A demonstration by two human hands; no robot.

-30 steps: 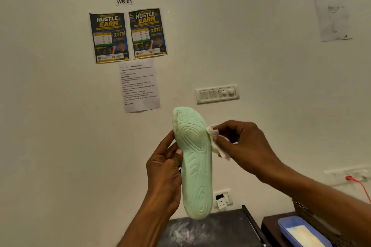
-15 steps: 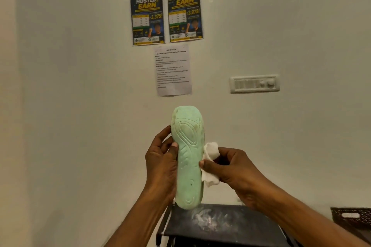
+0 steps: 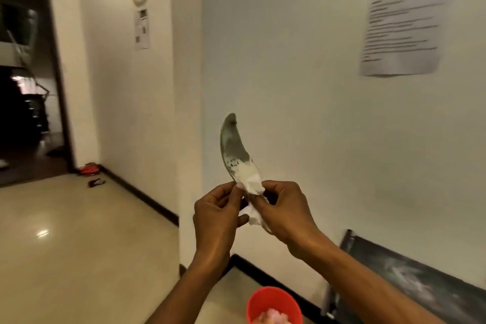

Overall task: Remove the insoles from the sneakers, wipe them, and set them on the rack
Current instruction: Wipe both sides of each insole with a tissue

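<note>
I hold an insole (image 3: 232, 144) upright in front of the wall, turned so its grey, worn top face shows and its edge curves like a crescent. My left hand (image 3: 215, 221) grips its lower end from the left. My right hand (image 3: 284, 212) pinches a crumpled white wipe (image 3: 253, 187) against the insole's lower part. The insole's bottom end is hidden behind both hands. The dark rack (image 3: 410, 276) stands low at the right against the wall. No sneakers are in view.
A red bin (image 3: 273, 305) with pinkish scraps sits on the floor below my hands. A dark doorway (image 3: 26, 81) opens at the far left, with red footwear (image 3: 89, 168) beside it. Papers and posters (image 3: 402, 26) hang on the wall.
The view has swung left and down. The insole has turned from its green patterned underside to its grey top face. Both hands have come together at its lower end, the wipe still on it.
</note>
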